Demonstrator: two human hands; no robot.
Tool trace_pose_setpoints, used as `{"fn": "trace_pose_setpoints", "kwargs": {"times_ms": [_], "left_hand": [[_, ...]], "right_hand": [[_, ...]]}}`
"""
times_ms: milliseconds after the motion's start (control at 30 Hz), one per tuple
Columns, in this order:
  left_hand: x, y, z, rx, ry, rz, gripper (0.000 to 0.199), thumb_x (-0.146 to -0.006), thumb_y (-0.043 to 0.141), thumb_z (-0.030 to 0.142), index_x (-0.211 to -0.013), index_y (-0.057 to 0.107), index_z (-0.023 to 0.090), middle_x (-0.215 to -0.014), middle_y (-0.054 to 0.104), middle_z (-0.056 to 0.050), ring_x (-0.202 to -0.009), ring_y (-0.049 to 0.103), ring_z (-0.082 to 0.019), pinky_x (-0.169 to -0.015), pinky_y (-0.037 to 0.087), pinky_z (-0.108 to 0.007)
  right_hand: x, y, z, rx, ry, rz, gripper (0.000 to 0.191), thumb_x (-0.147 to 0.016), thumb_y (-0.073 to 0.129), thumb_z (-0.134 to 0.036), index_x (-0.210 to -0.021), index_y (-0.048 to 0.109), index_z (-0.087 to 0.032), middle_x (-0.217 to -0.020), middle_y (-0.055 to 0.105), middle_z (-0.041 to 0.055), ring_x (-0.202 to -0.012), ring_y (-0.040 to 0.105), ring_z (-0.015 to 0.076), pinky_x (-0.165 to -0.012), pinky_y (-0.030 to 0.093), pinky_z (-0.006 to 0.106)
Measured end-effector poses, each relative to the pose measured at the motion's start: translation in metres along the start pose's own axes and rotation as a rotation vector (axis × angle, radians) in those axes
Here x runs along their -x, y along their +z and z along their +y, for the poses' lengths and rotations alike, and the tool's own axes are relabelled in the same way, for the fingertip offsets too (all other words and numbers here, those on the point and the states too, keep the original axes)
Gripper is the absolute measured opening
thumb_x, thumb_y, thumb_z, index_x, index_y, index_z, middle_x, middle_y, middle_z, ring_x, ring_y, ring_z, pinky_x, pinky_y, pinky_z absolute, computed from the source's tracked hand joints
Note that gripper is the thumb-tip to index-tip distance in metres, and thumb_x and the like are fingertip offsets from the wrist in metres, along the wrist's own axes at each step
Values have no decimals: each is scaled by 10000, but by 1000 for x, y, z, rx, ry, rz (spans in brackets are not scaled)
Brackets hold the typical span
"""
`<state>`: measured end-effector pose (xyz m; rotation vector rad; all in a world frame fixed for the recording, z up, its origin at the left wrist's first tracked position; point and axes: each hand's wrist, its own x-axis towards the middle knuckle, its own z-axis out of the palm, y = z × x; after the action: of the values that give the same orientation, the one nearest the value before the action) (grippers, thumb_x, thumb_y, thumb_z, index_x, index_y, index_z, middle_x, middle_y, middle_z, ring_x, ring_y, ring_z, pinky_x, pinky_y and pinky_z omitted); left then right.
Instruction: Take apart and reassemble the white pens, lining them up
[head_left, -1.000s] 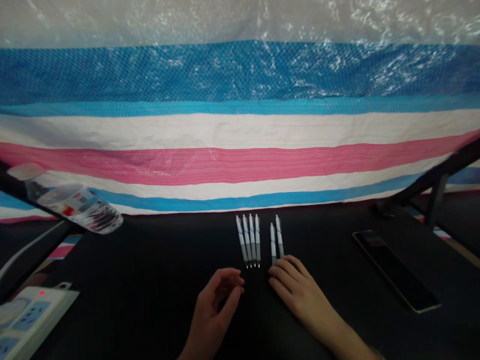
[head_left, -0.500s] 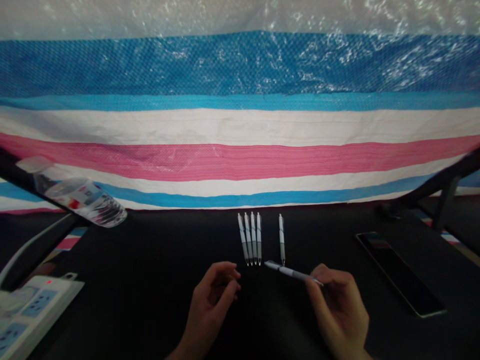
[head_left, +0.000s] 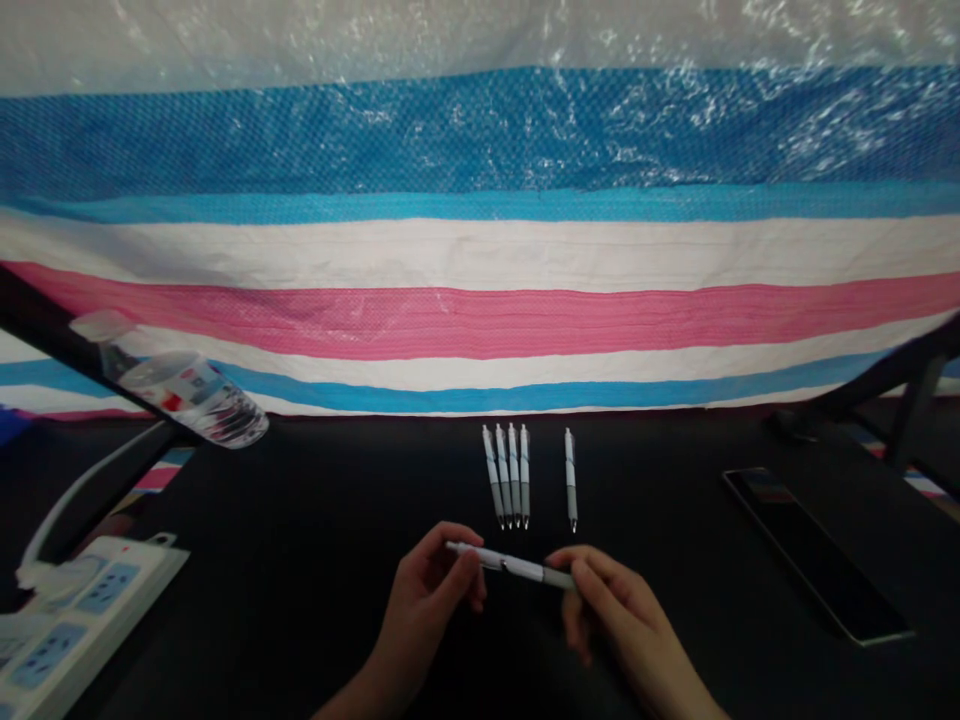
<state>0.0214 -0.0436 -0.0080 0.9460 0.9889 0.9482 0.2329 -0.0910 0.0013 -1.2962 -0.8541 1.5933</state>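
Note:
A white and grey click pen [head_left: 523,569] is held nearly level between my two hands, above the black table. My left hand [head_left: 431,600] pinches its white push-button end between thumb and fingers. At the grey grip end, my right hand [head_left: 619,605] holds the pen with thumb and forefinger, and its other fingers curl below. Just beyond my hands lies a row of several matching pens [head_left: 513,478], side by side with tips toward me. One more pen [head_left: 571,480] lies apart, to the right of that row.
A dark phone [head_left: 817,555] lies on the black table [head_left: 315,500] at the right. A white power strip [head_left: 90,610] with a plugged-in cable is at the left. Behind it a clear plastic bottle [head_left: 202,400] leans on its side. A striped sheet [head_left: 480,325] hangs along the back.
My right hand has brought the pen left and nearer to my left hand. My left hand, empty before, has closed on the pen's button end. The view has shifted slightly.

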Motion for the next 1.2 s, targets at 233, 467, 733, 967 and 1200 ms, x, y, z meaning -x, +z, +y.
{"fn": "trace_pose_setpoints", "kwargs": {"times_ms": [233, 467, 733, 967, 1200], "left_hand": [[1, -2, -6, -50, 18, 35, 354, -879, 689, 502, -951, 744, 159, -629, 641, -1, -560, 564, -126, -562, 453, -230], [3, 0, -4, -102, -3, 102, 385, -826, 723, 536, -874, 789, 160, -576, 626, 3, -527, 541, -124, -533, 443, -223], [2, 5, 0, -73, -25, 141, 430, -753, 768, 582, -823, 809, 160, -548, 611, 3, -509, 524, -121, -503, 436, -217], [4, 8, 2, -57, -48, 154, 435, -757, 766, 583, -817, 811, 155, -554, 607, -1, -516, 521, -127, -506, 436, -224], [3, 9, -1, -19, -73, 164, 455, -734, 786, 592, -811, 810, 145, -562, 606, -3, -519, 513, -117, -498, 418, -213]], "right_hand": [[-3, 0, 10, 201, 109, -143, 736, -760, 561, -837, -905, 706, -130, -424, 508, -50, -341, 363, 72, -371, 267, 189], [0, 4, 10, 338, -53, -53, 700, -840, 514, -786, -867, 749, -128, -448, 443, -47, -417, 368, 95, -441, 266, 225], [4, 5, 12, 408, -119, 16, 696, -865, 483, -772, -892, 774, -140, -488, 438, -36, -469, 379, 118, -478, 294, 247], [7, 0, 20, 484, -212, 50, 493, -955, 519, -583, -968, 801, -179, -540, 524, -3, -489, 476, 144, -466, 362, 246], [9, -4, 21, 601, -458, 114, 241, -942, 629, -346, -1060, 813, -243, -682, 740, 50, -565, 669, 208, -591, 556, 282]]}}
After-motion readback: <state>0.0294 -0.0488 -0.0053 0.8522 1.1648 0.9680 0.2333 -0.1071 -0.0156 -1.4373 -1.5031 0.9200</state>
